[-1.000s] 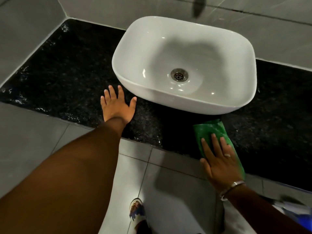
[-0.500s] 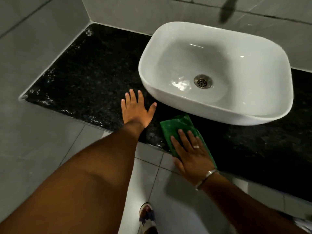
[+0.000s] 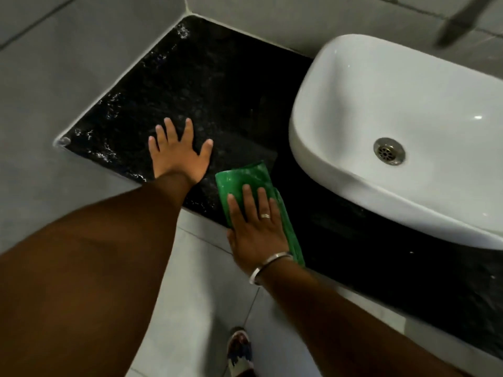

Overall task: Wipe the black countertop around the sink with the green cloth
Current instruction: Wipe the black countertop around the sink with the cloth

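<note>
The black speckled countertop (image 3: 217, 85) runs from the left wall corner under the white vessel sink (image 3: 408, 110). A folded green cloth (image 3: 245, 176) lies flat on the counter's front edge, just left of the sink's front corner. My right hand (image 3: 255, 229) presses flat on the cloth, fingers extended, a ring and a metal bangle on it. My left hand (image 3: 178, 156) rests flat on the bare counter to the left of the cloth, fingers spread, holding nothing.
Grey tiled walls (image 3: 68, 63) close the counter at the left and back. A tap spout (image 3: 460, 20) hangs blurred over the sink at top right. Below the counter edge are grey floor tiles (image 3: 196, 308) and my sandalled foot (image 3: 239, 349).
My right hand has slid the green cloth leftward along the front edge, from beneath the sink's middle to beside my left hand. The view has shifted left.
</note>
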Action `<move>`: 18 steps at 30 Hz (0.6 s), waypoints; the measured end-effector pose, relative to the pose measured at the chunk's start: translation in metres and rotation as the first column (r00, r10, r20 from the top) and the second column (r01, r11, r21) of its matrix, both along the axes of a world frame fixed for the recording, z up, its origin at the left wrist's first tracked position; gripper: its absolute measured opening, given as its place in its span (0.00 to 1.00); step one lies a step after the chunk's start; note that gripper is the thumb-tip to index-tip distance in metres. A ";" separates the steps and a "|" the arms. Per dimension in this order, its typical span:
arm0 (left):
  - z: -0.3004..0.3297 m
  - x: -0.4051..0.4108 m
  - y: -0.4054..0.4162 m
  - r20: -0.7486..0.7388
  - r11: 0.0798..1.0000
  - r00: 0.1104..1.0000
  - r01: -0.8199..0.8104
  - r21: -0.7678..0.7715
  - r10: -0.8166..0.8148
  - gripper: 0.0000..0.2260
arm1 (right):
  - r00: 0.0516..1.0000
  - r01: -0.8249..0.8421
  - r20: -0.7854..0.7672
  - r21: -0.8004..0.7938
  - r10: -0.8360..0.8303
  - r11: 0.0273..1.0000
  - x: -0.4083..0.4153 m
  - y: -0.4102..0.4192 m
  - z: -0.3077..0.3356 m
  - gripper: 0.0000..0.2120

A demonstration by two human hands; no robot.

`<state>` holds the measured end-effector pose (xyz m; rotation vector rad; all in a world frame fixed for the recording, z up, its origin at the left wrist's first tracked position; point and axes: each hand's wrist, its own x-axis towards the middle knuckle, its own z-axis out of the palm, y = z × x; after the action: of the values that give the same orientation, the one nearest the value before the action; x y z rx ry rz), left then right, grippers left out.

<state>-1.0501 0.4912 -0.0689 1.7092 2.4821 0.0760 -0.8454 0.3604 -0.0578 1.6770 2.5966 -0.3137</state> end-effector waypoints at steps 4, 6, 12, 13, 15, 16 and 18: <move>0.001 0.000 -0.001 0.023 1.000 1.000 0.005 -0.018 -0.005 0.36 | 0.996 -0.083 0.043 -0.001 0.083 0.997 0.028 -0.008 0.002 0.31; 0.003 0.001 -0.001 0.026 1.000 1.000 0.007 -0.017 -0.007 0.36 | 0.997 -0.053 0.061 0.013 0.052 0.999 0.072 -0.025 0.005 0.30; 0.001 0.002 -0.002 0.029 1.000 1.000 0.001 -0.016 -0.001 0.35 | 0.983 0.170 0.077 -0.026 -0.167 0.985 0.118 -0.041 0.011 0.31; 0.001 0.002 -0.001 0.029 1.000 1.000 0.002 -0.017 -0.002 0.35 | 0.978 0.203 0.059 -0.030 -0.201 0.979 0.101 -0.036 0.010 0.32; -0.001 0.001 -0.001 0.025 1.000 1.000 0.007 -0.009 -0.007 0.35 | 0.981 0.189 0.046 -0.026 -0.188 0.982 0.059 -0.019 0.007 0.33; -0.001 0.001 0.000 0.019 1.000 1.000 0.009 -0.003 -0.009 0.35 | 0.985 0.171 0.040 -0.024 -0.170 0.985 0.038 -0.008 0.005 0.33; 0.000 -0.001 -0.001 0.010 1.000 1.000 0.020 0.006 -0.020 0.33 | 0.987 0.163 0.013 -0.026 -0.163 0.986 -0.002 0.020 0.003 0.33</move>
<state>-1.0508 0.4903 -0.0686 1.7316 2.4597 0.0901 -0.8477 0.3809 -0.0550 1.8806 2.4408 -0.3428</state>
